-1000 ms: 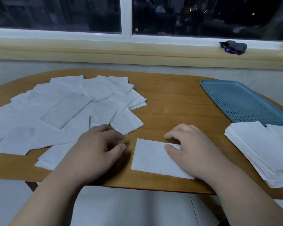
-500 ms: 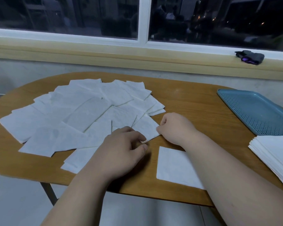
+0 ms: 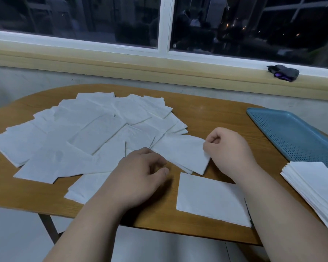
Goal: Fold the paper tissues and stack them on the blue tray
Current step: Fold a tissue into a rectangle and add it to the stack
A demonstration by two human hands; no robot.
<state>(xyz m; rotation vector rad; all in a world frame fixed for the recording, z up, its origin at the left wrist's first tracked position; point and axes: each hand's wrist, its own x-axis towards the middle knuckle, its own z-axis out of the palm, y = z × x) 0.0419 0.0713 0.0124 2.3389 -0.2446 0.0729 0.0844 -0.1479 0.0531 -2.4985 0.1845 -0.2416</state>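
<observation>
Dark window (image 3: 74,16); wooden table (image 3: 206,118); perhaps tiled floor (image 3: 13,233)

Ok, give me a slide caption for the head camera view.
Right hand pinches a tissue from the spread pile, left hand beside it, blue tray at right.

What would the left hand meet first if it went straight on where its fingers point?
Likely the tissue that the right hand pinches. It lies just ahead of the left hand; whether they already touch is unclear.

L hand (image 3: 140,173) palm down, fingers loosely curled, nothing in it. R hand (image 3: 229,148) curled, thumb & index pinching tissue (image 3: 180,154) edge. Both forearms stretched fwd.
</observation>
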